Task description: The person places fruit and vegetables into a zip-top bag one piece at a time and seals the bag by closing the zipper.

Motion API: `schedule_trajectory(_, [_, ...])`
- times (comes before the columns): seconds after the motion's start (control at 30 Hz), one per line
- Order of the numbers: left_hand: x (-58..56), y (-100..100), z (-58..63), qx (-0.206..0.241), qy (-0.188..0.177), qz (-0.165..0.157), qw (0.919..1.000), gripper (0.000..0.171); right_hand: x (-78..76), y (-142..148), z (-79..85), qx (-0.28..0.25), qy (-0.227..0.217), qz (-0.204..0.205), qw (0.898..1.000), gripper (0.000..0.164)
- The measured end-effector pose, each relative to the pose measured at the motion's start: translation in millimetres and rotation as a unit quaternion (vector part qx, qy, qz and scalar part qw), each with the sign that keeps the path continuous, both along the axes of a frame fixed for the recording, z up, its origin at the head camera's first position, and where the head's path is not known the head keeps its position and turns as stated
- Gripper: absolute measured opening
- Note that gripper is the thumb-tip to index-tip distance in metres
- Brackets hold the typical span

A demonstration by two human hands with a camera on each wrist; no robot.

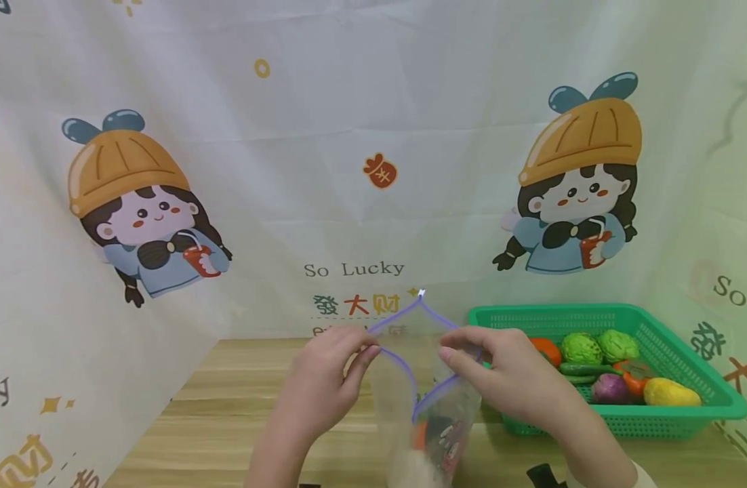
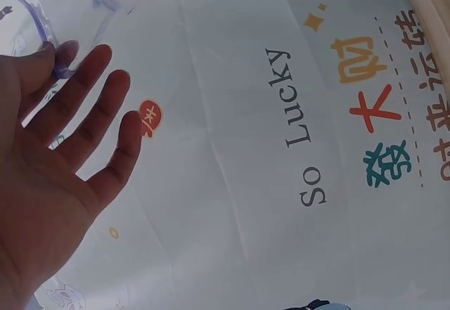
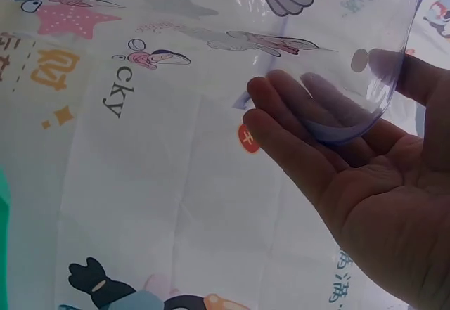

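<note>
A clear plastic bag (image 1: 393, 407) with purple edging stands upright between both hands, its mouth spread into a diamond shape. My left hand (image 1: 331, 373) pinches the left side of the rim between thumb and index finger; in the left wrist view, the other fingers of the left hand (image 2: 67, 134) are spread free. On the opposite side, my right hand (image 1: 514, 373) grips the rim. The right wrist view shows the right hand (image 3: 351, 176) with its thumb by a round snap on the bag (image 3: 246, 22), which bears starfish and shell prints. Orange, dark and whitish patches show low in the bag.
A green plastic basket (image 1: 617, 421) of vegetables stands at the right on the wooden table (image 1: 227, 400). It holds green round vegetables (image 1: 581, 348), a purple onion-like one (image 1: 609, 389) and a yellow one (image 1: 671, 392). A printed cloth (image 1: 288, 169) hangs behind and along the sides.
</note>
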State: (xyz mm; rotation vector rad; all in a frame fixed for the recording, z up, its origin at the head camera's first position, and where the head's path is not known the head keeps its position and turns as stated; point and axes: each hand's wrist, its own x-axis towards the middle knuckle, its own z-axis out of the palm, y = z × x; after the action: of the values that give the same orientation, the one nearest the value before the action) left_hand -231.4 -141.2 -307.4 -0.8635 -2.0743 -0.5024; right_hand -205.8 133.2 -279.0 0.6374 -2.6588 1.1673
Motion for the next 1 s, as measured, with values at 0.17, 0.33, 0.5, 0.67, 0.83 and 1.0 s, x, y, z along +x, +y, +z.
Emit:
schedule_trajectory(0.17, [-2.8, 1.8, -2.0, 0.021, 0.030, -0.007, 0.9993, 0.003, 1.2, 0.1, 3.2, -0.017, 0.004, -0.033, 0.999, 0.034])
schedule_trajectory(0.33, [-3.0, 2.4, -3.2, 0.025, 0.029, 0.002, 0.9993, 0.006, 0.5, -2.3, 3.0, -0.037, 0.008, -0.025, 0.999, 0.036])
schedule_trajectory(0.5, [-2.3, 2.8, -2.0, 0.020, 0.027, 0.003, 0.9994, 0.005, -0.3, -2.6, 0.0, -0.028, 0.037, -0.004, 0.999, 0.036])
schedule_trajectory(0.67, [-1.6, 3.3, -1.5, 0.024, 0.040, -0.001, 0.9989, 0.007, 2.1, -0.1, 0.0, -0.034, 0.063, -0.012, 0.997, 0.031])
schedule_trajectory(0.83, [-0.9, 2.8, -1.7, 0.023, 0.044, -0.004, 0.9987, 0.006, 2.7, 1.1, 0.4, -0.037, 0.082, -0.012, 0.996, 0.026])
schedule_trajectory(1.0, [-1.1, 2.6, -0.4, 0.025, 0.044, -0.008, 0.9987, 0.003, -1.3, 9.7, 8.7, -0.036, 0.088, 0.004, 0.995, 0.026])
